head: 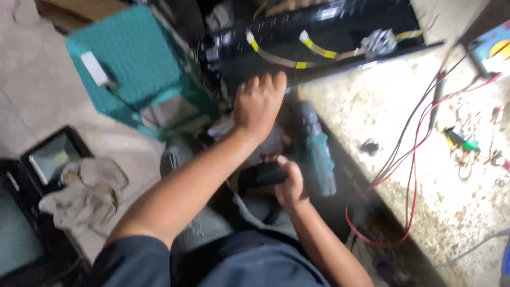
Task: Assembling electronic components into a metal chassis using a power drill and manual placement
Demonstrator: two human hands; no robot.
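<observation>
Dark sleeves lead out to both hands: the right hand grips the black handle of a teal-and-black cordless drill, blurred, just left of the speckled worktop. Farther off, the left hand rests loosely curled against a black panel bearing yellow-tipped tape strips.

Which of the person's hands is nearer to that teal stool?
Left. The left hand is raised just right of the teal stool, near its lower corner. The right hand is lower and farther off, gripping the drill.
</observation>
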